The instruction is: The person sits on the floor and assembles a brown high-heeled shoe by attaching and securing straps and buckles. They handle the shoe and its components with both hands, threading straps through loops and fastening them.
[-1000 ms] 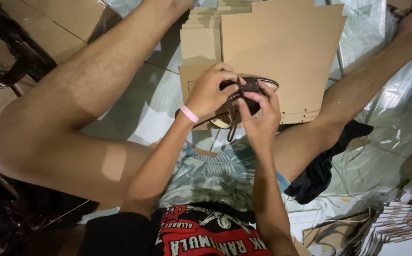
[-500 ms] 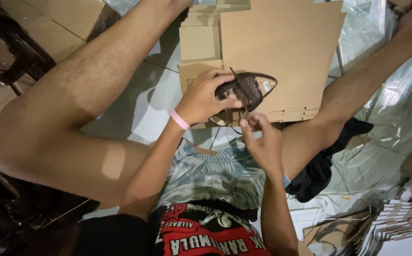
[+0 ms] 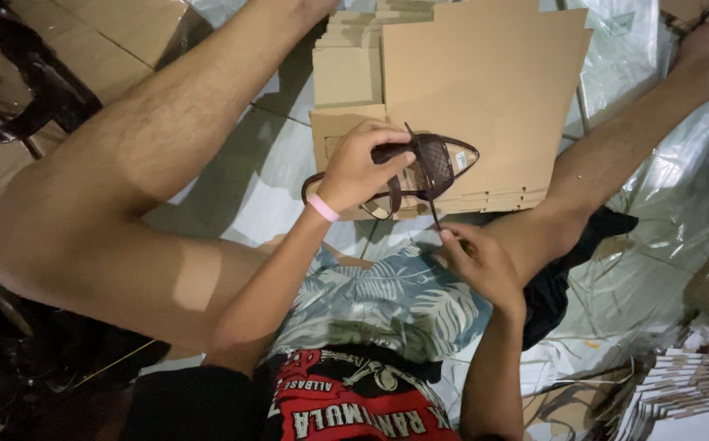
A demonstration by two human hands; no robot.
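The left hand (image 3: 356,170), a pink band on its wrist, grips a dark brown pointed mesh shoe (image 3: 420,167) held over the near edge of the flat cardboard stack (image 3: 485,90); below the shoe the right hand (image 3: 478,263) pinches its thin strap (image 3: 434,214), fingertips pressed together

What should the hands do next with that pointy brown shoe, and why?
Probably pull the thin strap gently downward. The left hand holds the pointed brown mesh shoe over the stack of flat cardboard sheets, and the right hand pinches the strap's loose end just below it.
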